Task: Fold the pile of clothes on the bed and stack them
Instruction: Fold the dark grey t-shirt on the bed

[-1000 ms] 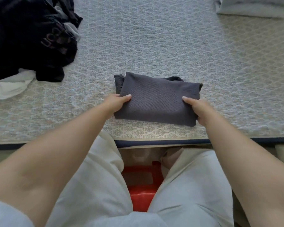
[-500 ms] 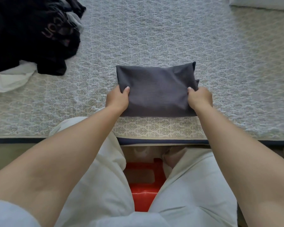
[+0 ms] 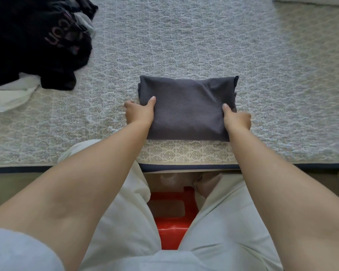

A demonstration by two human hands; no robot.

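A dark grey garment (image 3: 187, 108), folded into a neat rectangle, lies on the patterned bed cover (image 3: 184, 42) close to the near edge. My left hand (image 3: 139, 112) grips its left side, thumb on top and fingers tucked beneath. My right hand (image 3: 235, 117) grips the right side the same way. A pile of unfolded black clothes (image 3: 33, 40) with some white cloth (image 3: 10, 94) under it sits at the far left of the bed.
The bed's near edge has a dark blue trim (image 3: 184, 167). A red plastic stool (image 3: 172, 216) shows between my legs below the bed. A white pillow corner (image 3: 311, 0) lies at the top right.
The grey garment has been folded over and squared up from a slanted bundle. Both hands have slid further in along its sides.
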